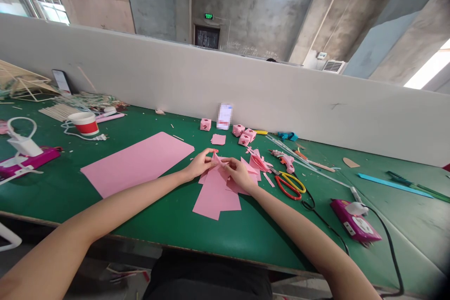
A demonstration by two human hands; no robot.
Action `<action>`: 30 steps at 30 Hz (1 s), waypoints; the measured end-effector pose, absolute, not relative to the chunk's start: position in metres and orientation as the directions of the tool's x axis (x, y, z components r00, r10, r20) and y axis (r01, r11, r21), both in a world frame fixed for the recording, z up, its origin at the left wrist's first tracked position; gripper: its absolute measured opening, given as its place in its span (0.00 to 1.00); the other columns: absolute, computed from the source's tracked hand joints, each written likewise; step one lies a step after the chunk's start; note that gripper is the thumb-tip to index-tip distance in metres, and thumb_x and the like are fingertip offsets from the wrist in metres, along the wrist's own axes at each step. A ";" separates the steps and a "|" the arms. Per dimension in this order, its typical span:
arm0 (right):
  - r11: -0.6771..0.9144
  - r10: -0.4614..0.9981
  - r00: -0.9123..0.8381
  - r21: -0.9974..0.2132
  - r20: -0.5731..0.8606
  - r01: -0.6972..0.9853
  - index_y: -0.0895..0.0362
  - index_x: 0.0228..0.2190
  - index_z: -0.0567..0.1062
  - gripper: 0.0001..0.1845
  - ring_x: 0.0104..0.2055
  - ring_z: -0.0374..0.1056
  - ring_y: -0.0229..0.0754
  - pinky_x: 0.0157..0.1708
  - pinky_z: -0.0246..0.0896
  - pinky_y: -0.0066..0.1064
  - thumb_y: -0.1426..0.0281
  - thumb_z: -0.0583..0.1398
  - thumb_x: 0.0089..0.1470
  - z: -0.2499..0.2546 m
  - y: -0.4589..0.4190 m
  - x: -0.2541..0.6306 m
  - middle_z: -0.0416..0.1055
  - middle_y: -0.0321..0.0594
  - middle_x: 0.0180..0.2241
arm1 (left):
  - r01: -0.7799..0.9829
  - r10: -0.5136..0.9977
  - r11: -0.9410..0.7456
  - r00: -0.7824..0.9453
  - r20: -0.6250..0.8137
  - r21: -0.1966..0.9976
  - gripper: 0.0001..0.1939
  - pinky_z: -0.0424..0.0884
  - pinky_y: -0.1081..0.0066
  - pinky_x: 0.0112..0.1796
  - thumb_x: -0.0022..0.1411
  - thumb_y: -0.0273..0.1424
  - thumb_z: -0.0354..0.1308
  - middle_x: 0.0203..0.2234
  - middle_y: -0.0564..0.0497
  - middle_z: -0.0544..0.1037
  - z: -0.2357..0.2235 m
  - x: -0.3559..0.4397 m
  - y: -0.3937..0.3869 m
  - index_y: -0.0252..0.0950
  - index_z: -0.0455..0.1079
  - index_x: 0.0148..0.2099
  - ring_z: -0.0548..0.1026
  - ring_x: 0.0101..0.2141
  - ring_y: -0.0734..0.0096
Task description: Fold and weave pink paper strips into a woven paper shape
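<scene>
Between my two hands is a small folded piece of pink paper (pixel 217 157), pinched at its edges. My left hand (pixel 201 165) closes on its left side; my right hand (pixel 239 173) grips the right side. Beneath them lie loose sheets of pink paper (pixel 215 197), overlapping on the green table. Just right of my right hand sit folded pink pieces (pixel 258 161) and thin paper scraps. Scissors (pixel 291 184) with red and yellow handles rest beside these. Beyond my hands is a small stack of pink squares (pixel 218 139).
Folded pink paper cubes (pixel 244 134) stand near a propped phone (pixel 224 116) by the grey partition (pixel 168 70). A large pink sheet (pixel 137 164) covers the left. A pink glue gun (pixel 286 161), power strips (pixel 355 220) with cords, and a paper cup (pixel 83 123) stand around.
</scene>
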State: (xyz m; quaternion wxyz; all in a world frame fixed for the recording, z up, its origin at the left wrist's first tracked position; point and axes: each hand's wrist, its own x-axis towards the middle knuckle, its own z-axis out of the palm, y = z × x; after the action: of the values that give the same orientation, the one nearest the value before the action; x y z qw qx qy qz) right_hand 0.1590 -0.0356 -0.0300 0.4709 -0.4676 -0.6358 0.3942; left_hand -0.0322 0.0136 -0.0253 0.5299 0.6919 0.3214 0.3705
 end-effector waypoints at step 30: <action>0.158 0.983 -0.111 -0.984 0.149 0.082 0.58 0.37 0.73 0.24 0.20 0.61 0.34 0.22 0.59 0.28 0.53 0.67 0.45 -0.036 -0.026 0.164 0.67 0.31 0.22 | 0.089 0.827 -0.246 0.539 0.161 0.965 0.34 0.66 0.71 0.28 0.56 0.48 0.62 0.29 0.50 0.77 -0.028 -0.033 0.015 0.36 0.60 0.58 0.74 0.27 0.67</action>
State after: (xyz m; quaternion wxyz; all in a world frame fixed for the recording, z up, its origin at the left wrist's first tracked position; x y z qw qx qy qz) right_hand 0.1638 -0.0262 -0.0359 0.4870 -0.4552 -0.5848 0.4623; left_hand -0.0332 0.0151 -0.0285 0.5213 0.7056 0.3244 0.3536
